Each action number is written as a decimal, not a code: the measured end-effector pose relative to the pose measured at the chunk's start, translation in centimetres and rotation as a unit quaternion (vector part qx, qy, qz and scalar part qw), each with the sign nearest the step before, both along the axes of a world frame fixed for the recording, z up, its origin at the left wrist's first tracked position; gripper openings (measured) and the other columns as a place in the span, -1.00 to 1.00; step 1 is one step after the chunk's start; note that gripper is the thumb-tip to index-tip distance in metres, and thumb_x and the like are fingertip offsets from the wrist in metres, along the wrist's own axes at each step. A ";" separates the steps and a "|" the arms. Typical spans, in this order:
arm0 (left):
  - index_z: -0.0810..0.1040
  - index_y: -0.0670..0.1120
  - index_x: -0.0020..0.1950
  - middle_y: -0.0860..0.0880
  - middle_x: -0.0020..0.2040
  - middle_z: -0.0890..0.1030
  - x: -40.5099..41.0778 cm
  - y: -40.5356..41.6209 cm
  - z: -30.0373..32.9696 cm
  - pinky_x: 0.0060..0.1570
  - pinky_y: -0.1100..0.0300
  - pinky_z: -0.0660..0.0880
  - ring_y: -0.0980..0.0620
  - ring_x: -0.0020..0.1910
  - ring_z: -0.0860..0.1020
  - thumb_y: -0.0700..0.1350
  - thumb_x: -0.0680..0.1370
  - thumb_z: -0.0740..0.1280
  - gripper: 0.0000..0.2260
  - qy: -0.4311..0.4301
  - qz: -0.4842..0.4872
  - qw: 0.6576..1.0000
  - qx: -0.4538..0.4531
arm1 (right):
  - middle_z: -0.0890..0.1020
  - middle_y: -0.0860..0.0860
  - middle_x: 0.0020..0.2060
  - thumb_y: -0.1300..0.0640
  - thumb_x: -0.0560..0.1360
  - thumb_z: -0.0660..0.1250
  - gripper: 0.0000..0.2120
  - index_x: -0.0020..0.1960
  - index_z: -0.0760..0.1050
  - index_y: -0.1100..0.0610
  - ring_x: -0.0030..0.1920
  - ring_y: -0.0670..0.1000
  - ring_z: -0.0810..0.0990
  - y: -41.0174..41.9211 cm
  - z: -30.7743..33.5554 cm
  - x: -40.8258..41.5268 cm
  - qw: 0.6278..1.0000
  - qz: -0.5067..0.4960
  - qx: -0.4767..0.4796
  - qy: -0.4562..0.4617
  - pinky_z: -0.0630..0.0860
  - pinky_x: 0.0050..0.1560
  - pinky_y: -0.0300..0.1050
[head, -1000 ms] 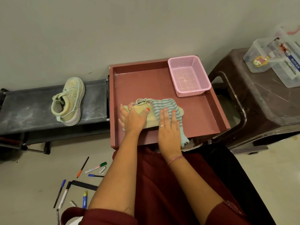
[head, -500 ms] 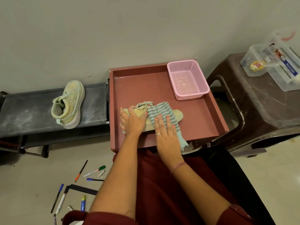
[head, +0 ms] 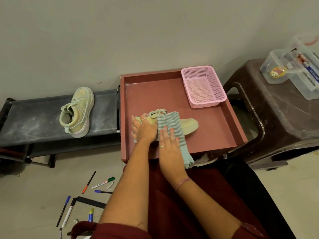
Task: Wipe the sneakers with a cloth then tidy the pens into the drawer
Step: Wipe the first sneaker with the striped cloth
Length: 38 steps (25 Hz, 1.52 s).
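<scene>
1. The sneaker (head: 188, 124) lies on its side in the red drawer (head: 203, 135), toe pointing to 3 o'clock.
2. The striped cloth (head: 170, 125) is draped over the middle of the shoe. It has slid back toward the heel since a second ago, so more of the toe shows.
3. The right hand (head: 170, 145) lies flat on the cloth with straight fingers, pressing and gripping nothing. It has pulled back toward the body.
4. The left hand (head: 143, 129) curls around the heel end and still holds the shoe down.
5. A pink basket (head: 203, 86) sits in the drawer's 1 o'clock corner.
6. The other sneaker (head: 76, 112) rests on a dark bench (head: 34, 118) at 9 o'clock.
7. Pens (head: 102, 182) lie scattered on the floor at 7 o'clock.
8. A brown stool (head: 279, 114) at 3 o'clock holds clear boxes (head: 293, 69).
</scene>
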<state>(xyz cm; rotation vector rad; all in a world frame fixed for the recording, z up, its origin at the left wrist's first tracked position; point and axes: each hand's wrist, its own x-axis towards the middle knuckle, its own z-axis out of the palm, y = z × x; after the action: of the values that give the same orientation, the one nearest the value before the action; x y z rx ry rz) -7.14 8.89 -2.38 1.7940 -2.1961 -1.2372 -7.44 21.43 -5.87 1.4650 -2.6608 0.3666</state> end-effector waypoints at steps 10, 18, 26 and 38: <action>0.33 0.16 0.39 -0.04 0.59 -0.14 1.1 -0.5 0.6 0.48 -0.13 0.00 -0.13 0.53 0.05 0.05 0.66 0.06 -0.70 0.048 -0.002 0.998 0.035 | 0.40 0.15 0.39 0.30 0.47 -0.03 -0.46 0.44 0.30 0.22 0.39 0.24 0.35 1.6 1.1 -6.9 0.998 -0.027 0.033 0.039 0.37 0.32 0.20; 0.31 0.17 0.38 -0.04 0.59 -0.15 1.3 -0.5 0.8 0.48 -0.15 0.01 -0.12 0.53 0.04 0.01 0.67 0.03 -0.71 0.056 -0.006 0.998 0.039 | 0.26 0.12 0.48 0.22 0.52 -0.03 -0.47 0.49 0.22 0.22 0.47 0.21 0.22 0.3 0.1 -1.3 0.990 0.111 0.037 0.075 0.30 0.37 0.09; 0.33 0.16 0.37 -0.04 0.59 -0.15 1.1 -0.6 1.1 0.48 -0.15 0.02 -0.13 0.53 0.04 0.05 0.67 0.05 -0.71 0.053 -0.002 0.997 0.052 | 0.17 0.23 0.49 0.29 0.52 0.03 -0.45 0.51 0.09 0.27 0.47 0.29 0.16 -0.1 0.1 -2.7 0.998 -0.064 0.007 0.025 0.28 0.37 0.18; 0.34 0.16 0.37 -0.05 0.59 -0.15 1.4 -0.5 1.3 0.48 -0.13 0.02 -0.12 0.53 0.04 0.05 0.67 0.07 -0.72 0.059 -0.009 0.997 0.050 | 0.29 0.21 0.45 0.27 0.51 0.21 -0.42 0.50 0.14 0.27 0.42 0.23 0.31 4.4 0.2 -8.6 0.998 -0.028 0.008 -0.052 0.37 0.34 0.11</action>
<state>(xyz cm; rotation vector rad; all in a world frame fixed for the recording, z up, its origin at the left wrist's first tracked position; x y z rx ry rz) -5.70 8.40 -1.05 1.6898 -2.1259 -1.4406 -16.04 25.81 -5.69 1.4098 -2.7852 0.4278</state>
